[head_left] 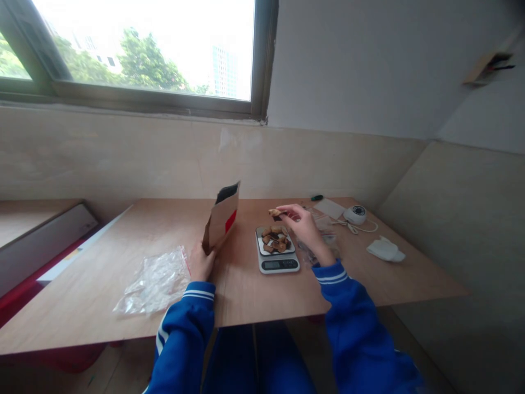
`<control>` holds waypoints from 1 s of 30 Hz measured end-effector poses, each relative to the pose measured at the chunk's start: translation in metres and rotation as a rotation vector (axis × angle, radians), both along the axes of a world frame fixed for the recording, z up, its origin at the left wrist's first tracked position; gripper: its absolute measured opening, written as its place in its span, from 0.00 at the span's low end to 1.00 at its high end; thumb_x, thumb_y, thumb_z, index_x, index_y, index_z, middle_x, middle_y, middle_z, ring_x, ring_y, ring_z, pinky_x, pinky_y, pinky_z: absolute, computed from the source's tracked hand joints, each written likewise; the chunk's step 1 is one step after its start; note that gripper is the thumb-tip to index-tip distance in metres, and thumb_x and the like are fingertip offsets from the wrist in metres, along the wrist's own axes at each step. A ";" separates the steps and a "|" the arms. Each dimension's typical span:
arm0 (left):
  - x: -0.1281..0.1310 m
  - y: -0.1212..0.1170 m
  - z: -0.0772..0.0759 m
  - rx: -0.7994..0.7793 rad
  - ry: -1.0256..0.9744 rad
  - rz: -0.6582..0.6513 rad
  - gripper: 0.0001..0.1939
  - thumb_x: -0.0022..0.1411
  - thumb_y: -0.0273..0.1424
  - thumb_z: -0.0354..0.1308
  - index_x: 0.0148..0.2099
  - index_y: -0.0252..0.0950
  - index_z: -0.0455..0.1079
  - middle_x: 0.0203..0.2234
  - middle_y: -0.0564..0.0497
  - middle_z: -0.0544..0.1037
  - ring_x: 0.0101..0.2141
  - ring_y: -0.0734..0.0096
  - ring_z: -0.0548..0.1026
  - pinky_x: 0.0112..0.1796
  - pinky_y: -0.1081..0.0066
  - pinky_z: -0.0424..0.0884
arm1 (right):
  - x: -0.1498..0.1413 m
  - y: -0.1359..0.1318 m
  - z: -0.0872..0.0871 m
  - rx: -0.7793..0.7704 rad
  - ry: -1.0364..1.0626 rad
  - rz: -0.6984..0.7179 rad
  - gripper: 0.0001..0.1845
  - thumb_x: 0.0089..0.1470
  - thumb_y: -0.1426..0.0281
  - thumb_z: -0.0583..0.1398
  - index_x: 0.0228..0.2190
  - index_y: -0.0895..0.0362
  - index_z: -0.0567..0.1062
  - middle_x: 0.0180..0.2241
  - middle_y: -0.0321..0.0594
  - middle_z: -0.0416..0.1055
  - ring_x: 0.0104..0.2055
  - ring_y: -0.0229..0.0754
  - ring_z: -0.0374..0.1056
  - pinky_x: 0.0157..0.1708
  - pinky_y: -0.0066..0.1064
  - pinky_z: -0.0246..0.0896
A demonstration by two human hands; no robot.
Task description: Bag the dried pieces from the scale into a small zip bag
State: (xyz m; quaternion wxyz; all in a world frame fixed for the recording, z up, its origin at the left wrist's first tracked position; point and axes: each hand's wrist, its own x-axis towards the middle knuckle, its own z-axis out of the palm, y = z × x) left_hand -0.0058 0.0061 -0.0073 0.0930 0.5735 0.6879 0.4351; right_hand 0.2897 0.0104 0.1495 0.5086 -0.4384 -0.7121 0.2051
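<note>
My left hand (200,261) grips the lower end of a brown paper bag (219,221) with a red patch; the bag leans to the right and its dark mouth faces up and away. Between thumb and fingers of my right hand (304,225) is a brown dried piece (276,214), perhaps a dried mushroom. It is held above a small white kitchen scale (279,266). Several similar dried brown pieces (274,239) lie heaped on the scale's plate. The reading on the scale's display is too small to make out.
A clear plastic bag (153,282) lies crumpled at the left. Right of the scale are more clear bags (328,241), a white camera-like device (355,214) with a cable, a white card (329,208), a crumpled tissue (385,249) and a green object (317,197).
</note>
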 end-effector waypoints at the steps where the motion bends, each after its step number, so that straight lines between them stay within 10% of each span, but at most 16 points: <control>1: 0.000 0.000 0.000 -0.012 0.011 0.016 0.15 0.55 0.34 0.55 0.43 0.31 0.67 0.36 0.41 0.75 0.39 0.57 0.73 0.39 0.61 0.69 | 0.003 0.005 -0.008 -0.027 -0.013 0.007 0.12 0.52 0.63 0.59 0.36 0.56 0.76 0.36 0.42 0.75 0.33 0.40 0.68 0.35 0.32 0.64; 9: 0.001 -0.001 0.001 -0.028 0.093 0.044 0.14 0.56 0.35 0.55 0.42 0.32 0.66 0.35 0.42 0.74 0.39 0.55 0.73 0.38 0.62 0.68 | 0.000 0.034 -0.070 -0.194 -0.115 -0.029 0.09 0.49 0.68 0.60 0.34 0.57 0.77 0.31 0.40 0.76 0.30 0.39 0.67 0.32 0.31 0.63; 30: 0.004 -0.003 0.006 -0.068 0.109 0.041 0.17 0.57 0.37 0.54 0.46 0.32 0.65 0.38 0.41 0.74 0.42 0.54 0.73 0.42 0.58 0.68 | -0.012 0.053 -0.089 0.005 -0.763 -0.165 0.13 0.57 0.74 0.55 0.39 0.54 0.78 0.38 0.45 0.69 0.43 0.47 0.61 0.44 0.37 0.54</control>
